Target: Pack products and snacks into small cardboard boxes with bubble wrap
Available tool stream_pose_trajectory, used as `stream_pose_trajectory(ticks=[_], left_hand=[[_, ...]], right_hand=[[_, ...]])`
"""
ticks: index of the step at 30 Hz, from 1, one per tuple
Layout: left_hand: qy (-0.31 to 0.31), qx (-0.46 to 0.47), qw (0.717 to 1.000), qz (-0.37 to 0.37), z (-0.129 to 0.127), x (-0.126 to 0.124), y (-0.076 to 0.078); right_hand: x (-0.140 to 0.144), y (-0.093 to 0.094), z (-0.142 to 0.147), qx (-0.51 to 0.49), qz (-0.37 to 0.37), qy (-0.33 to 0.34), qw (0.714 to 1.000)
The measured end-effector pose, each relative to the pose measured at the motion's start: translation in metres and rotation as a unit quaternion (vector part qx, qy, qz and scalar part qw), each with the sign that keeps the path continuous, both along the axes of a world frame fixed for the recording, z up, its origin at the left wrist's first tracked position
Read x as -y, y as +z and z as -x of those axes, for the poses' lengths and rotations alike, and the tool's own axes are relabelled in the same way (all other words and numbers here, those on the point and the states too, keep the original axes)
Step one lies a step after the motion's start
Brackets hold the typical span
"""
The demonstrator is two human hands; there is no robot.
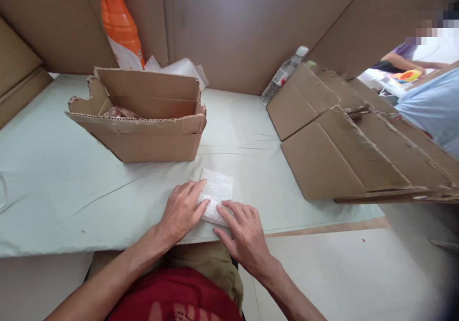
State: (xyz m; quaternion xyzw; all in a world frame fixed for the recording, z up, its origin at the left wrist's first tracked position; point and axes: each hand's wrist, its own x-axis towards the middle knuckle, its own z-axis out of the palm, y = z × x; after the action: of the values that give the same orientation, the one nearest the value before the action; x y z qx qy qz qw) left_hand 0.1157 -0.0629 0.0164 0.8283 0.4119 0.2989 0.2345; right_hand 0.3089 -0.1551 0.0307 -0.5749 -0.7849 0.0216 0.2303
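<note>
A small flat square of bubble wrap (218, 185) lies on the table near its front edge, between my hands. My left hand (182, 208) rests on its left side, with the index finger and thumb apart on the plastic. At the lower right corner, my right hand (245, 230) touches it with bent, spread fingers, and the thumb points toward the near edge. Whether anything is wrapped inside cannot be made out. Just beyond, to the left, stands an open cardboard box (161, 139) with a reddish-brown wrapped item (121, 112) partly visible inside.
Cardboard partitions (233, 29) wall the table's back. An orange bottle (120, 20) and crumpled white packing material (179, 67) are behind the box. A clear water bottle (283, 77) leans at back right, beside several cardboard boxes (322, 158). Another person (433, 106) is beyond them.
</note>
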Motion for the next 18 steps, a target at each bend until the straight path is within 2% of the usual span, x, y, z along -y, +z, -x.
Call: stream_pose_trajectory(ticks=[3, 5, 7, 9, 11, 13, 15, 16, 18], left_hand=[[0.059, 0.096, 0.986, 0.126, 0.006, 0.009, 0.001], [0.080, 0.201, 0.948, 0.234, 0.011, 0.020, 0.002], [0.060, 0.295, 0.896, 0.327, 0.014, 0.029, 0.004], [0.036, 0.348, 0.853, 0.387, 0.013, 0.034, 0.008], [0.035, 0.359, 0.834, 0.418, 0.011, 0.035, 0.012], [0.028, 0.353, 0.834, 0.423, 0.008, 0.035, 0.014], [0.009, 0.336, 0.845, 0.417, 0.006, 0.039, 0.012], [0.003, 0.320, 0.856, 0.406, 0.005, 0.041, 0.009], [-0.001, 0.265, 0.898, 0.351, 0.006, 0.045, 0.004]], right_hand=[[-0.012, -0.004, 0.002, -0.061, 0.003, -0.024, 0.998], [-0.017, -0.003, 0.004, -0.146, 0.021, -0.055, 0.988], [-0.017, 0.000, 0.008, -0.228, 0.079, -0.057, 0.969], [-0.015, 0.004, 0.010, -0.275, 0.138, -0.029, 0.951], [-0.012, 0.006, 0.008, -0.285, 0.141, -0.018, 0.948], [-0.009, 0.007, 0.003, -0.291, 0.117, -0.036, 0.949], [-0.009, 0.006, -0.003, -0.320, 0.131, -0.039, 0.937], [-0.010, 0.006, -0.004, -0.334, 0.153, -0.030, 0.930], [-0.013, 0.007, -0.003, -0.331, 0.196, -0.008, 0.923]])
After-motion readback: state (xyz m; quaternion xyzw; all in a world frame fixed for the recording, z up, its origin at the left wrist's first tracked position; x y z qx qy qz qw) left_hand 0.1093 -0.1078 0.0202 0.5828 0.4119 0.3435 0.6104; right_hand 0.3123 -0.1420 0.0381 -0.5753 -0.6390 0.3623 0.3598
